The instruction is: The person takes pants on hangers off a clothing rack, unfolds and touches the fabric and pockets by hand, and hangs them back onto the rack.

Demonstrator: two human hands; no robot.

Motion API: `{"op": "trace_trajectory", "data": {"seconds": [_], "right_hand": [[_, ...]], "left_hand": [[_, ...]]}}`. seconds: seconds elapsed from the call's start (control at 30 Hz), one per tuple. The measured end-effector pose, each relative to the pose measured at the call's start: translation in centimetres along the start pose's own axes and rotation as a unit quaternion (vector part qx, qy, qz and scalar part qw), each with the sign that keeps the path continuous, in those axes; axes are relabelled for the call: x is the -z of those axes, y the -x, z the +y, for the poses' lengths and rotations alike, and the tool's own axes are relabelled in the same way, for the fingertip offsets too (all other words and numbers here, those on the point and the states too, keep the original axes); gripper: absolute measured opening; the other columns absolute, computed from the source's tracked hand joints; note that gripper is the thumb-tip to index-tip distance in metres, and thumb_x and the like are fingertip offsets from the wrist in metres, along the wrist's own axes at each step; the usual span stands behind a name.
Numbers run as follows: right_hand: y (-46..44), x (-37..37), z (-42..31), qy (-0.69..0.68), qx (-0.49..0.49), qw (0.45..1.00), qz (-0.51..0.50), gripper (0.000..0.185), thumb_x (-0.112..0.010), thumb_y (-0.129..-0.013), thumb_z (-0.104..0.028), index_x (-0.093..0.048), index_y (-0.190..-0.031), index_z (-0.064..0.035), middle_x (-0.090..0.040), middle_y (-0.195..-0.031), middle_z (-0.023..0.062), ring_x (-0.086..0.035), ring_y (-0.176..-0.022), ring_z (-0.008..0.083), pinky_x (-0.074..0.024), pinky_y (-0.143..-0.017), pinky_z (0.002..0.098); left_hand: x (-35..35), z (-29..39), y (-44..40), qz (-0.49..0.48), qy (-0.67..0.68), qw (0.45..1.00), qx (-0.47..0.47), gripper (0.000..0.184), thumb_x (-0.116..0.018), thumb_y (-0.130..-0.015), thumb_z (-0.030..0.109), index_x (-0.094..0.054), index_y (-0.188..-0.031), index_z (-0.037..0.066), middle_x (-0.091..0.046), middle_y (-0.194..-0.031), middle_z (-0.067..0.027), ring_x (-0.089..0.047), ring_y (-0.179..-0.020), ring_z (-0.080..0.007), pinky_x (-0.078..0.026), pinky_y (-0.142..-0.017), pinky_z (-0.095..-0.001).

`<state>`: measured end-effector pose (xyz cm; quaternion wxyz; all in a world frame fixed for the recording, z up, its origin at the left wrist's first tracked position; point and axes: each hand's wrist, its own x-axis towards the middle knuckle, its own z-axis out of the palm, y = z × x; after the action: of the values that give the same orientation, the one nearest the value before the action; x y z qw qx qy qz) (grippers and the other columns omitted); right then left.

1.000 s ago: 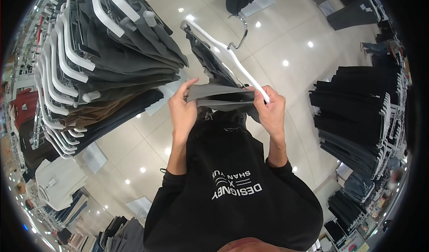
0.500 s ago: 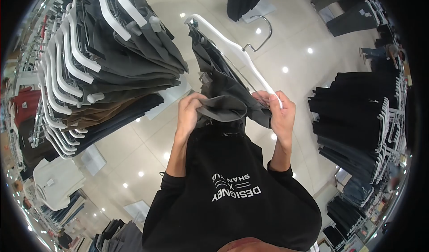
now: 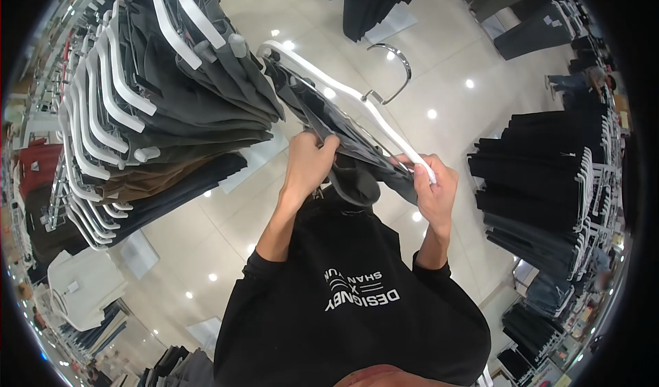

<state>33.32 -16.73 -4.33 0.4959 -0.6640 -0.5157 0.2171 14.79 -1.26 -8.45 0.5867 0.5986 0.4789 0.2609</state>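
Dark grey trousers [image 3: 354, 181] hang from a white hanger [image 3: 388, 127], tilted in front of my chest. My right hand [image 3: 437, 188] is closed around the hanger's lower right end, with the thumb on top. Higher up and to the left, my left hand [image 3: 310, 162] pinches a fold of the trousers' fabric. The hanger's metal hook [image 3: 405, 78] points away from me, over the floor. Part of the trousers hangs out of sight between my hands and my black top.
On my left, a rack holds grey, brown and dark trousers [image 3: 206, 92] on white hangers. Black trousers [image 3: 528, 160] hang on another rack at the right. A white garment [image 3: 82, 287] is at the lower left. Far off at the right edge is a person [image 3: 583, 81].
My left hand has moved up and right, with its grip now further along the fabric. The hanger's far end has swung left and toward me, and its hook has turned.
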Motion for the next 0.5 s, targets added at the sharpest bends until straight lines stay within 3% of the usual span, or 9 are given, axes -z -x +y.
{"op": "trace_trajectory", "data": {"seconds": [0.1,0.17,0.2,0.3,0.4,0.5], "right_hand": [[-0.3,-0.1,0.5,0.044,0.023,0.999,0.002,0.014,-0.060,-0.096,-0.003,-0.070,-0.102,0.0044,-0.075,-0.077,0.0092,-0.049,-0.049,0.0063,-0.0404,-0.049,0.0225],[-0.4,-0.3,0.9,0.056,0.052,0.997,-0.001,0.013,-0.062,-0.095,-0.003,-0.070,-0.101,0.0040,-0.072,-0.071,0.0079,-0.052,-0.049,0.0081,-0.0415,-0.049,0.0229],[-0.5,-0.3,0.8,0.059,0.052,0.997,-0.006,0.013,-0.060,-0.096,-0.003,-0.070,-0.100,0.0039,-0.074,-0.078,0.0082,-0.051,-0.050,0.0070,-0.0409,-0.050,0.0226],[-0.7,-0.3,0.7,0.065,0.060,0.996,-0.017,0.013,-0.057,-0.098,-0.002,-0.068,-0.098,0.0036,-0.079,-0.091,0.0086,-0.049,-0.053,0.0048,-0.0397,-0.051,0.0219],[-0.6,-0.2,1.2,0.066,0.057,0.996,-0.022,0.014,-0.057,-0.099,-0.003,-0.068,-0.099,0.0044,-0.079,-0.092,0.0091,-0.052,-0.055,0.0055,-0.0430,-0.053,0.0220],[-0.6,0.0,1.3,0.048,0.027,0.998,-0.016,0.015,-0.057,-0.099,-0.004,-0.068,-0.101,0.0063,-0.078,-0.090,0.0113,-0.064,-0.064,0.0098,-0.0513,-0.062,0.0231]], "left_hand": [[0.7,0.0,0.5,-0.006,-0.072,0.997,-0.027,0.038,-0.063,-0.085,0.017,-0.053,-0.064,-0.013,-0.045,-0.050,-0.0178,-0.041,-0.053,-0.0116,-0.037,-0.049,-0.0391],[0.8,-0.8,0.5,-0.001,-0.074,0.997,-0.036,0.035,-0.062,-0.084,0.015,-0.052,-0.063,-0.012,-0.041,-0.049,-0.0091,-0.039,-0.053,-0.0084,-0.033,-0.048,-0.0356],[0.8,-1.2,0.4,0.002,-0.075,0.996,-0.040,0.034,-0.062,-0.083,0.014,-0.051,-0.063,-0.012,-0.039,-0.049,-0.0048,-0.038,-0.053,-0.0069,-0.031,-0.047,-0.0338],[0.7,-1.8,0.5,0.015,-0.083,0.996,-0.041,0.033,-0.062,-0.082,0.013,-0.050,-0.063,-0.012,-0.037,-0.050,-0.0043,-0.037,-0.054,-0.0066,-0.030,-0.048,-0.0340],[1.1,-1.9,0.7,0.007,-0.087,0.995,-0.050,0.041,-0.065,-0.087,0.018,-0.048,-0.064,-0.011,-0.034,-0.051,-0.0158,-0.035,-0.054,-0.0114,-0.035,-0.050,-0.0394],[1.3,-3.0,0.9,-0.016,-0.053,0.997,-0.055,0.048,-0.065,-0.095,0.023,-0.046,-0.065,-0.009,-0.034,-0.052,-0.0139,-0.035,-0.055,-0.0113,-0.032,-0.051,-0.0371]]}}
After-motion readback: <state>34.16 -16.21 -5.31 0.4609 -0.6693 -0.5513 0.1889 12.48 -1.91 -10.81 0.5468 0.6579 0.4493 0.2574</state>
